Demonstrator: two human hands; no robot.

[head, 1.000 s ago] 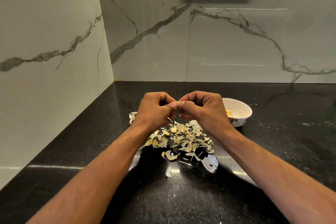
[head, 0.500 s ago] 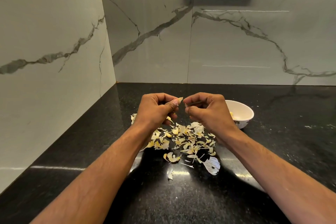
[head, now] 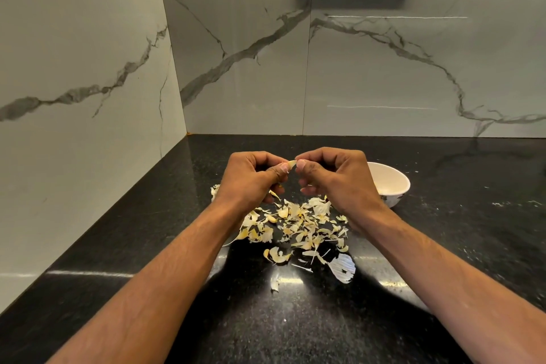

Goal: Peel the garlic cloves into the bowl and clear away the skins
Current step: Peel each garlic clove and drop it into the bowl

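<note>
Glossy black speckled stone countertop [head: 443, 245] first: slick, dark, wide, so a dropped clove probably skids and hides among the mess. Next down in size, round white ceramic bowl [head: 390, 183], parked right behind the right wrist and close to touching it. Easy to nudge with a careless pull-back. Can't tell from here what's inside, forearm blocks most of it. Then the scattered pile of pale yellow papery garlic skins [head: 298, 227], spread loose under both hands, none cleared yet. Light stuff, so one quick sweep of an arm likely sends bits flying or sticking to skin.

Left hand [head: 251, 180] curled nearly closed, thumb and forefinger pinched on the small pale garlic clove [head: 292, 164], held up in the air above the pile, not in the bowl. Right hand [head: 339, 177] also curled, fingertips pinched at the clove's other end, probably catching skin. Can't tell if the peel is actually gripped. Biggest worry: tiny slippery clove, two-finger pinch, hard tug, and pop, down into the skins. Also a torn scrap staying stuck on.
</note>
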